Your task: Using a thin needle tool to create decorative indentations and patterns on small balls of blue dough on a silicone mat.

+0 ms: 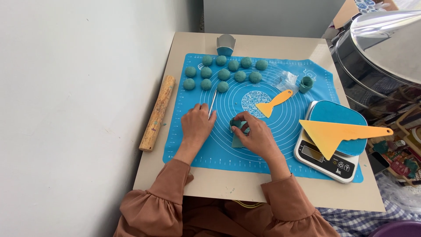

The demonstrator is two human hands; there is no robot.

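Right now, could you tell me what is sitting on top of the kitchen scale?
On the scale sits a teal slab, with a yellow scraper laid across it. The scale's platform is covered.

Rust-brown ruffled sleeves [153,197]

Dough balls [223,70] lie behind the hands, scale [326,151] right (on mat [193,145]).

— What does the desk [245,184] stand against?

— Its left edge sits close to a plain white wall [74,109], evenly lit by soft daylight. It is a small beige top.

— And beyond its far edge?

— A pale grey panel [272,17] rises there. Off the right edge stands a large shiny steel lidded pot [386,48], with blue checked cloth [368,219] below the near right corner.
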